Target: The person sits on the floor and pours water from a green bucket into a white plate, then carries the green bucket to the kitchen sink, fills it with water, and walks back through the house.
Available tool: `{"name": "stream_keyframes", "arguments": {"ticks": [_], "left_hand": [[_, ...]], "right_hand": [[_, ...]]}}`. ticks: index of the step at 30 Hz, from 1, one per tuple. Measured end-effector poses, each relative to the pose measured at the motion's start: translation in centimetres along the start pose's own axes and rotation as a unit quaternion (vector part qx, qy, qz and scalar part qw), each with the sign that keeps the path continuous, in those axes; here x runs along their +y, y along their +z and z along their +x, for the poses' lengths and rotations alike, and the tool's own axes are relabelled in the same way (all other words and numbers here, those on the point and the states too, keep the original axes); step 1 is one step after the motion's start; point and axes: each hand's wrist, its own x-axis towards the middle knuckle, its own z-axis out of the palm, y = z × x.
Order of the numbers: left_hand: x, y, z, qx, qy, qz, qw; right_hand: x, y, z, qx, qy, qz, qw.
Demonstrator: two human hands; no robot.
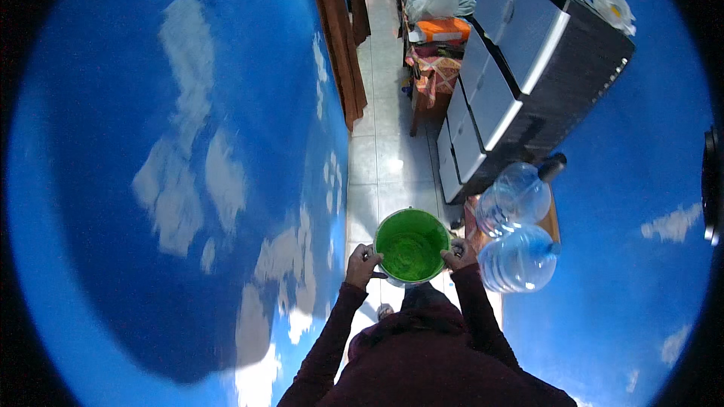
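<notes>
Between my hands, in front of my body, hangs a round bucket (411, 220) with a green inside and its open top facing up. Swirled green shows at its bottom; whether that is a liquid or a coating I cannot tell. My left hand (363, 265) grips the left side of the rim, fingers closed. On the opposite side, my right hand (458, 255) is closed on the rim too. Dark red sleeves cover both forearms.
Blue walls (98, 203) with white patches flank a tiled floor (392, 158). To the right stand two clear water jugs (520, 260) and a grey-and-black drawer cabinet (513, 38). Further ahead are a cloth-covered table (434, 75) with an orange package, and a brown curtain (332, 22) at left.
</notes>
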Motion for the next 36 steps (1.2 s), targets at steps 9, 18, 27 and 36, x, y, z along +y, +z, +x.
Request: {"name": "stream_keyframes", "arguments": {"ticks": [9,18,27,36], "left_hand": [[9.2,2.9,24.6,0.014,-0.016,-0.008,1.000],[18.9,4.3,47.6,0.061,0.012,0.081,0.995],[29.4,3.4,70.8,0.007,-0.001,0.044,0.999],[42.8,5.0,92.8,-0.048,0.009,0.124,0.991]], "right_hand": [[-2.6,4.2,27.6,0.019,-0.026,-0.001,0.999],[-9.0,8.7,51.8,-0.002,-0.010,0.068,0.998],[-8.8,17.7,73.8,0.035,-0.008,0.087,0.996],[-17.1,21.9,94.5,0.039,0.110,0.221,0.968]]}}
